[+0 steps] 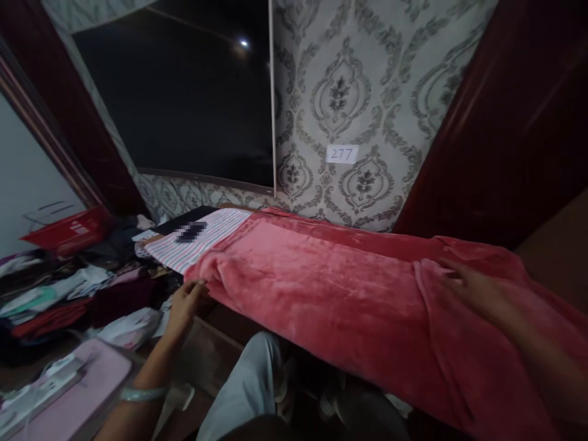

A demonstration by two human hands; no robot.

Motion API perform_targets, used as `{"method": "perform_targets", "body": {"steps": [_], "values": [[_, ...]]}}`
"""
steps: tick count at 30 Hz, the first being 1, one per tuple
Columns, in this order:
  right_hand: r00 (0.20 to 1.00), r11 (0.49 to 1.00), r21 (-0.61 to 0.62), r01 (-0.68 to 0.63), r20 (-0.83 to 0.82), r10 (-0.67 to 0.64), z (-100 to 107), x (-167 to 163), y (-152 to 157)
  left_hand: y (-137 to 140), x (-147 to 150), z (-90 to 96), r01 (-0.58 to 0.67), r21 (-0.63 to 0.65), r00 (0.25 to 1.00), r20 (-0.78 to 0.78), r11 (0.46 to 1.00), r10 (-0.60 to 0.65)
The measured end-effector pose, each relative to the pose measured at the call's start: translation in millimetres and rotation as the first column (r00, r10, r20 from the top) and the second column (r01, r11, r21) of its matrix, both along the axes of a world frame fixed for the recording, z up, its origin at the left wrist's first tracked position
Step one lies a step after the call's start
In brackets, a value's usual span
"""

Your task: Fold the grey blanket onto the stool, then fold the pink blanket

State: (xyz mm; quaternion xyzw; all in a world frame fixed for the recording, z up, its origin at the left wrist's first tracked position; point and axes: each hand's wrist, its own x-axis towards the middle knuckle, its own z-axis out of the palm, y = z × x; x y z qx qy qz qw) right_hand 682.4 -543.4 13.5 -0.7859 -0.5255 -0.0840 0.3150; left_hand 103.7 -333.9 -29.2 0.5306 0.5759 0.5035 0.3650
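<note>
A plush red-pink blanket (316, 288) lies spread over a long low surface, its front side hanging over the edge. At its near left corner, my left hand (186, 303) is closed, fingers pinching the bunched edge. My right hand (473, 288) is over the right part of the blanket, beside a raised fold; it is slightly blurred, with fingers stretched out and a gap between them. Left of the blanket lies a striped cloth (220, 223) with a small dark object, pixelated, on top.
A large dark television (184, 92) hangs on the patterned wall above. Piled clothes (50, 306) and a red basket (68, 229) fill the left side. A power strip (41, 392) rests on a pink board (96, 380) at lower left. My knee (248, 380) is close to the blanket's front.
</note>
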Motion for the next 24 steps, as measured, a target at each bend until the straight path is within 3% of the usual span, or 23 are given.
{"method": "perform_targets", "body": {"steps": [2, 5, 7, 10, 16, 20, 22, 24], "values": [[0.95, 0.963, -0.017, -0.27, -0.165, 0.264, -2.4, -68.5, 32.2, 3.5, -5.1, 0.2, 0.045, -0.086, 0.994, 0.101, 0.995, -0.036], [0.816, 0.835, -0.009, -0.55, -0.218, 0.535, -19.7, -175.8, 72.3, 22.1, -7.1, 3.7, -0.033, 0.074, 0.999, 0.011, 0.997, 0.032], [0.739, 0.758, 0.003, -0.653, -0.219, 0.637, -37.7, -234.4, 91.5, 40.9, -13.2, 7.2, -0.132, 0.199, 0.983, -0.1, 0.971, 0.155], [0.725, 0.742, -0.001, -0.67, -0.216, 0.654, -62.9, -295.2, 110.9, 69.2, -26.9, 10.7, -0.109, 0.178, 0.96, -0.238, 0.978, 0.15], [0.842, 0.827, -0.158, -0.54, -0.101, 0.531, -81.4, -359.8, 133.6, 96.7, -30.2, 3.8, 0.136, 0.007, 0.964, -0.231, 0.991, -0.131], [0.873, 0.837, -0.27, -0.475, -0.03, 0.486, -83.4, -374.4, 140.8, 93.4, -29.2, -0.7, 0.254, 0.001, 0.965, 0.065, 0.967, -0.254], [0.866, 0.835, -0.247, -0.492, -0.041, 0.498, -82.3, -374.0, 141.4, 90.2, -34.6, -0.2, 0.265, -0.01, 0.939, 0.229, 0.964, -0.256], [0.857, 0.835, -0.2, -0.513, -0.07, 0.51, -80.3, -370.0, 141.7, 88.4, -42.6, 1.0, 0.23, -0.041, 0.933, 0.294, 0.972, -0.208]]}}
